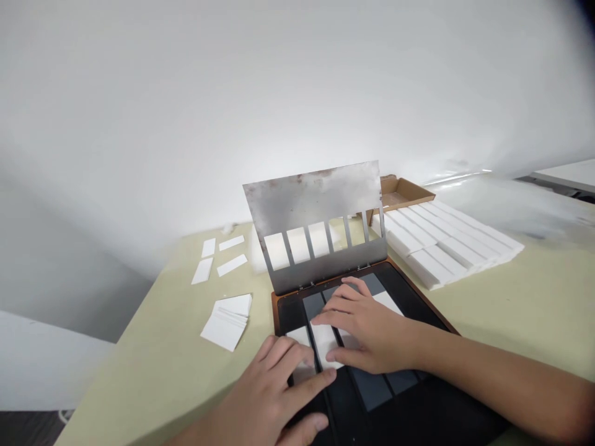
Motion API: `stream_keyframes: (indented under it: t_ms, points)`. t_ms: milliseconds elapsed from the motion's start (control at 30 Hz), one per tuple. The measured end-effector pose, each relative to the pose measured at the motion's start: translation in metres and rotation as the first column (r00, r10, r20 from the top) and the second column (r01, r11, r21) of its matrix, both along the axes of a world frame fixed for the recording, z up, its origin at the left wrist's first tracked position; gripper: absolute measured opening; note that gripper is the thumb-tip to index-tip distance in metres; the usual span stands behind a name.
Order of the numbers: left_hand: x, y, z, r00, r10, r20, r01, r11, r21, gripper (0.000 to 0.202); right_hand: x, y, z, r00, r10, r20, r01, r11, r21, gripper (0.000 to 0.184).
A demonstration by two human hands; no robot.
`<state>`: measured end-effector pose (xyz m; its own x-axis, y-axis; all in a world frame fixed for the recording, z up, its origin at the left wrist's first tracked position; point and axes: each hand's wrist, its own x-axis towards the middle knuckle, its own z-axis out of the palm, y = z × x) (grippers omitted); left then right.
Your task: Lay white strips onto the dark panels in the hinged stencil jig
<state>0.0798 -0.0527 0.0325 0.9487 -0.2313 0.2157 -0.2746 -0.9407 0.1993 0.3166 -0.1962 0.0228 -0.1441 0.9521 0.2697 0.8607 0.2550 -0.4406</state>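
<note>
A black board with a wooden edge (275, 316) lies before me, with grey slots (372, 389) across it. White cards lie in some of these slots. My left hand (274, 390) rests at the board's left side, its fingers apart and touching the leftmost white card (300, 335). Over the middle slots my right hand (365, 328) is spread, fingertips on a second white card (324, 337). Under that palm more white card shows only in part; another card (388, 302) sticks out beyond the knuckles. A hinged metal plate with rectangular windows (316, 189) stands raised behind the board.
On the pale yellow table (153, 347), a fanned pile of white cards (225, 325) lies left of the board. Several single cards (202, 271) are farther back. Stacked white strips (446, 238) and a cardboard box (409, 190) stand at the right. A white wall (232, 93) rises behind.
</note>
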Motion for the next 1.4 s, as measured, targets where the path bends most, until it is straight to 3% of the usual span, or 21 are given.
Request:
stream_keyframes:
  t_ms: [300,467,733,933,1400]
  points:
    - [0.001,0.003,0.002,0.998,-0.029,0.059,0.029,1.0,0.005,0.046,0.007,-0.003,0.003,0.993,0.083,0.08,-0.083,0.997,0.0,0.073]
    - [0.0,0.004,0.0,0.989,-0.049,0.138,0.054,0.998,-0.036,0.043,0.005,-0.004,0.007,0.994,0.076,0.08,-0.076,0.997,0.002,0.07]
    - [0.002,0.0,0.012,0.978,-0.139,0.152,0.143,0.99,-0.014,0.024,0.004,-0.007,0.011,0.994,0.086,0.064,-0.084,0.996,-0.029,0.065]
    - [0.005,-0.002,0.015,0.974,-0.187,0.125,0.183,0.982,0.047,0.025,0.004,-0.005,0.008,0.992,0.085,0.095,-0.083,0.996,-0.023,0.064]
    - [0.005,-0.001,0.012,0.974,-0.177,0.145,0.175,0.984,0.022,0.025,0.005,-0.005,0.004,0.988,0.09,0.128,-0.095,0.995,0.035,0.047]
